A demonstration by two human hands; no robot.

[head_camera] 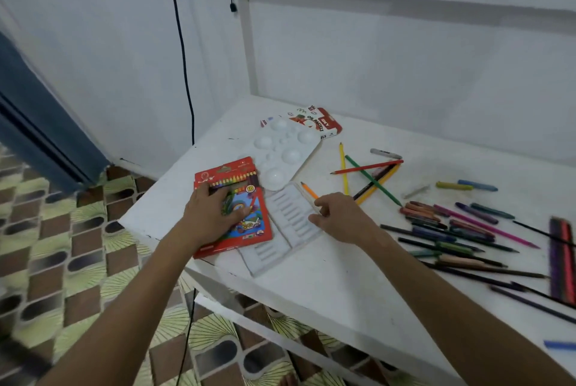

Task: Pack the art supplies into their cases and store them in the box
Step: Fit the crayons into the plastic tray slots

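Observation:
A red coloured-pencil case (249,229) lies near the left corner of the white table (343,286). My left hand (212,214) rests flat on it with fingers spread. Right of the case lies a white plastic insert tray (290,217) with ribbed slots. My right hand (339,217) hovers at the tray's right edge, its curled fingers pinching the back end of an orange pencil (308,190). Loose coloured pencils (371,173) lie crossed behind that hand. A pile of pastels and pencils (452,226) spreads to the right.
A white paint palette (286,152) sits behind the case, with a red-and-white oil pastels box (324,124) beyond it by the wall. A grey marker (386,153) lies mid-table. The table's front edge drops to a patterned floor (78,261). No storage box is in view.

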